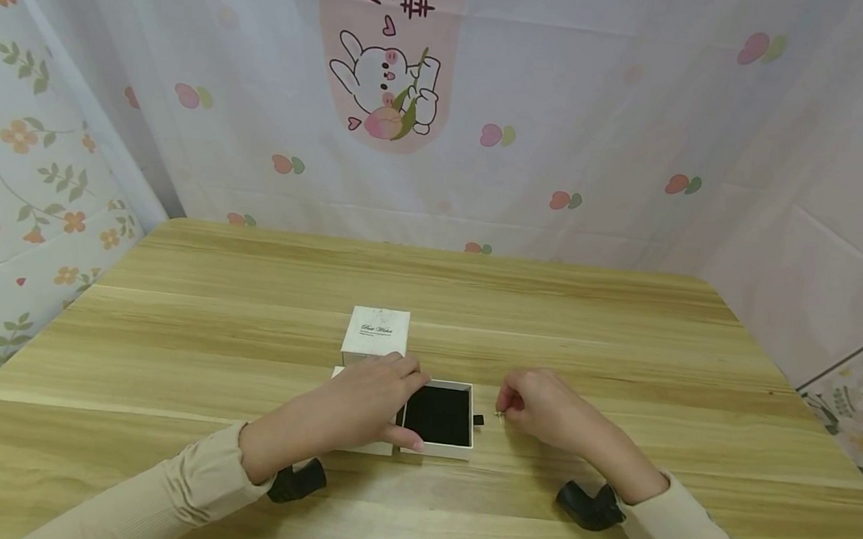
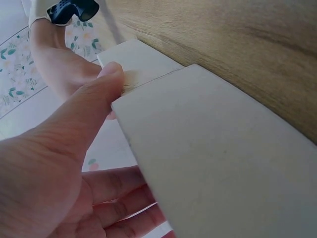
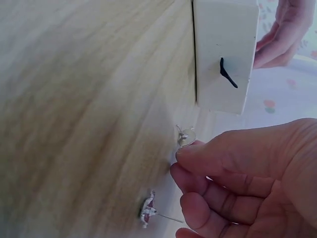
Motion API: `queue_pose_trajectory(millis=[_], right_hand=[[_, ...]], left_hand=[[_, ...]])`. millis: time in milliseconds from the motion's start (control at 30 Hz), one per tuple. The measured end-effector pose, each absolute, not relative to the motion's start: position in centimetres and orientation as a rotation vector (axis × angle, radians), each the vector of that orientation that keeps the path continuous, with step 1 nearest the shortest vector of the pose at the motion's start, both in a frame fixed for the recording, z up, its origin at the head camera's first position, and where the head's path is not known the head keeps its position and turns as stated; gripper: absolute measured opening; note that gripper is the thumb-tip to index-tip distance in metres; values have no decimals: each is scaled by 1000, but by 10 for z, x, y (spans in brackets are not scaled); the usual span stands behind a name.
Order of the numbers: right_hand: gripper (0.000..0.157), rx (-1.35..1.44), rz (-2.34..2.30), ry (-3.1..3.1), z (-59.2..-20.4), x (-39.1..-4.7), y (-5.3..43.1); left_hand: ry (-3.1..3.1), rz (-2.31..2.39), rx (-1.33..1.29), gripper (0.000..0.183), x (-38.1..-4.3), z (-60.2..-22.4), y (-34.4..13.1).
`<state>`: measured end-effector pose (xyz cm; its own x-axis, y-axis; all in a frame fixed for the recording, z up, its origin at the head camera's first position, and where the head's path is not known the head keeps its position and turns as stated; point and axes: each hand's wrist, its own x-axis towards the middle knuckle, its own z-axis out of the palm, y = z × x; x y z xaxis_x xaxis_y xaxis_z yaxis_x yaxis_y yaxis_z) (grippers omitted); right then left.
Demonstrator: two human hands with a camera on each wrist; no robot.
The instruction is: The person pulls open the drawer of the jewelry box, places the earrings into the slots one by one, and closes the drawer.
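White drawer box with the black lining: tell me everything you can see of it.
The drawer box looks like plain white card. It lies flat on the wood-grain table, in front of a smaller printed box. Its drawer sticks out to the right of the sleeve, open side up, showing a soft-looking black lining; a small black pull tab juts from the end wall. The left hand holds it, thumb against the drawer's near wall, hiding much of the sleeve.
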<state>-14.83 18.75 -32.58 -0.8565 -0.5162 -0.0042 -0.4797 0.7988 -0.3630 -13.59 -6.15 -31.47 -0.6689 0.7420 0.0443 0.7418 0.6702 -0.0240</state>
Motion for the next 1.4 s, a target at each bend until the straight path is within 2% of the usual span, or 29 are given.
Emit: queue_pose_trajectory(millis=[333,567,1400], right_hand=[[11,-783,-540,2866,-327,-149,189],[15,-784,-525,2873,-328,-148,188],[13,-892,-452,2960,-332,-147,188]], left_hand=[[-2836,9,-1251,69,-136,-315,-61],[-2832,8,-1251,69,-135,-314,-62],[-2864,6,-1239,71,-135,-313,-60]])
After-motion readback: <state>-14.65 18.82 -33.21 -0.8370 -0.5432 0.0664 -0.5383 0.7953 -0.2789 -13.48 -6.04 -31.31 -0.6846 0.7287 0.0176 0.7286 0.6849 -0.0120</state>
